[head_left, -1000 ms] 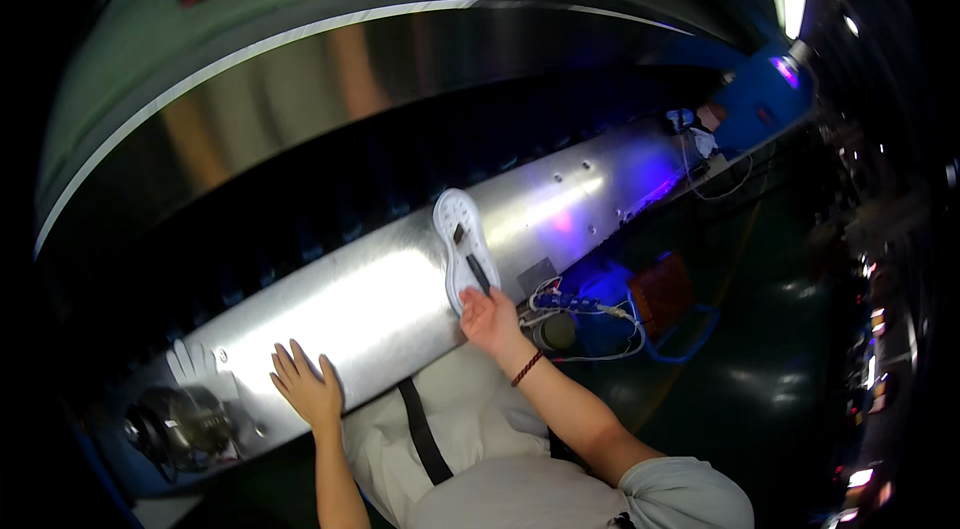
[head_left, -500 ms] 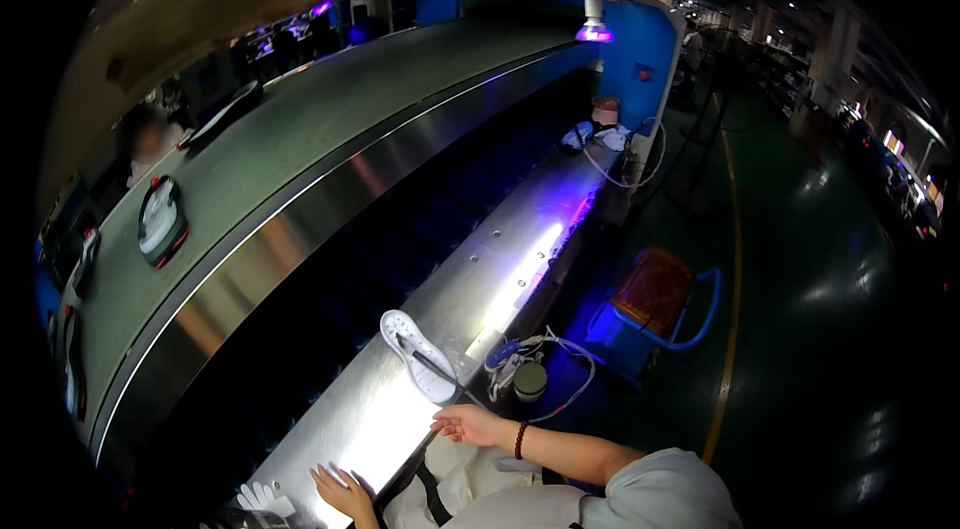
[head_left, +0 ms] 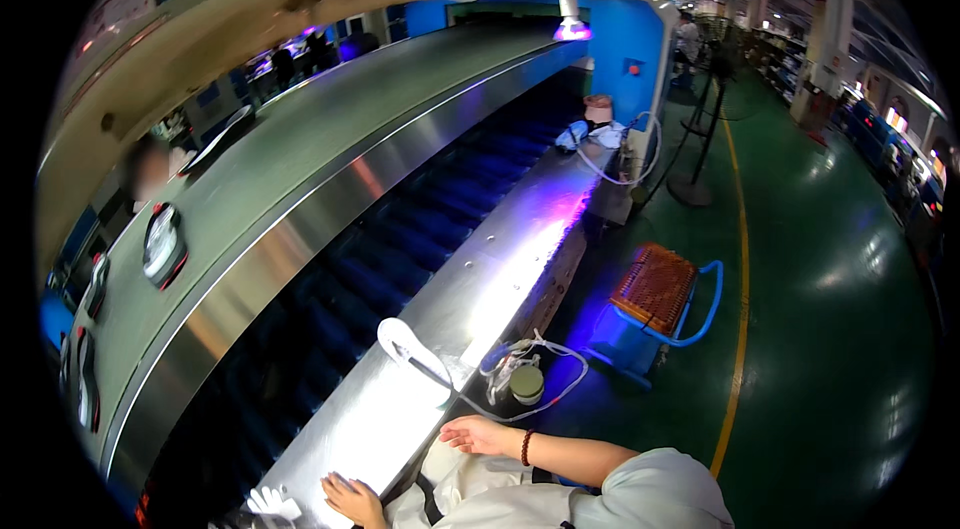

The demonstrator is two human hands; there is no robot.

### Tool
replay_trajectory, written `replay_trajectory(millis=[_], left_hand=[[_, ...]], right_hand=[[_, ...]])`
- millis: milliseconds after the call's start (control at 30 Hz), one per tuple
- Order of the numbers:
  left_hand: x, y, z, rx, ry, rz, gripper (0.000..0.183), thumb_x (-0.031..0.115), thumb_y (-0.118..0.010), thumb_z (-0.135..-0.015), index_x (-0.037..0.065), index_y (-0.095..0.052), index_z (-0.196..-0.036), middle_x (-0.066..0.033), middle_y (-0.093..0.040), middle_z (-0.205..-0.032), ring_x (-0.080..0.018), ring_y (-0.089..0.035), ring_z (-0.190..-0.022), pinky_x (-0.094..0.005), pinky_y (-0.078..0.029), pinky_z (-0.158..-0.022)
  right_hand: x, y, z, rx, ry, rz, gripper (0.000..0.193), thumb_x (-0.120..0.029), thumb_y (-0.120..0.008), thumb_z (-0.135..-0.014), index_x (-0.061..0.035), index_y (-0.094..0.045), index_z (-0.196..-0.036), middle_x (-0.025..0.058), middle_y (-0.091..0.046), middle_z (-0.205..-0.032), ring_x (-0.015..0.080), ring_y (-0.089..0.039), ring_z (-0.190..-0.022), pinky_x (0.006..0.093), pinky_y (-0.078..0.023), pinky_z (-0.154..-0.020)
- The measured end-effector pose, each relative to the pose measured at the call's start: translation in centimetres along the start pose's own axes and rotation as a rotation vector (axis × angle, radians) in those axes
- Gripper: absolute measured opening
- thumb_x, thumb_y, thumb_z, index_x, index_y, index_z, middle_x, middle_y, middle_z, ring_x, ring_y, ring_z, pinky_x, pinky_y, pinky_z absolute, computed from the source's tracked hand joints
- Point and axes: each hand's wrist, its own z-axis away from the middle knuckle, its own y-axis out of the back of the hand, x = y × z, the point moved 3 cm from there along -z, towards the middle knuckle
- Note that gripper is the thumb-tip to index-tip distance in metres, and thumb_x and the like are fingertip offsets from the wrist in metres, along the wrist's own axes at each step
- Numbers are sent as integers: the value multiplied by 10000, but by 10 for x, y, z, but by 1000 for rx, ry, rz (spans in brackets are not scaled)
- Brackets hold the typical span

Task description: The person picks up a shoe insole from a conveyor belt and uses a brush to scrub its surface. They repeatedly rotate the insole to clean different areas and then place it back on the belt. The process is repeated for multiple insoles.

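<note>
My left hand (head_left: 352, 501) rests on the near end of the shiny metal bench (head_left: 425, 301), fingers stretched out and holding nothing. Palm turned up, my right hand (head_left: 473, 435) hovers over my lap at the bench's edge; its loosely bent fingers are apart with nothing in them. A white shoe sole (head_left: 402, 341) lies on the bench ahead of both hands, its surface washed out by glare. From beside it a thin cord (head_left: 490, 417) runs to the right, past my right hand. Near my left hand lies a white glove (head_left: 272, 503).
Beyond a dark roller section, a green conveyor belt (head_left: 300, 124) carries several shoes, one a white-and-black shoe (head_left: 164, 247). A green-lidded jar (head_left: 527, 384) stands right of the bench, before a blue-framed chair (head_left: 655, 294). Another person (head_left: 150, 169) is across the belt.
The picture is brighter and the view has shifted slightly. Both hands have shifted a little, still empty. The dark tool seen lying on the sole earlier is lost in the glare.
</note>
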Motion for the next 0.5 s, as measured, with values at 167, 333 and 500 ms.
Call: replay_trajectory(millis=[167, 333, 500], left_hand=[[-1, -2, 0, 30, -22, 83, 429, 74, -484, -706, -1, -412, -1122, -213, -344, -1219, -388, -361, -1038, -438, -276, -905], [0, 0, -5, -81, 42, 117, 413, 113, -507, -697, 16, -434, -1091, -169, -346, -1216, -353, -366, -1055, -440, -255, -944], [-4, -7, -2, -172, 56, 26, 493, 271, -452, -760, 77, -397, -1210, -123, -321, -1289, -245, -271, -1212, -449, -164, -1003]], right_hand=[[2, -3, -4, 12, -10, 76, 185, -197, -490, -834, -57, -532, -947, 67, -584, -919, 126, -541, -745, 239, -428, -622], [13, -3, -1, 55, -14, 180, 174, -170, -483, -833, -40, -532, -938, 102, -591, -913, 161, -563, -744, 281, -451, -635], [22, -1, -2, 71, -75, 257, 177, -150, -479, -824, -34, -533, -945, 110, -593, -896, 166, -558, -731, 277, -447, -641]])
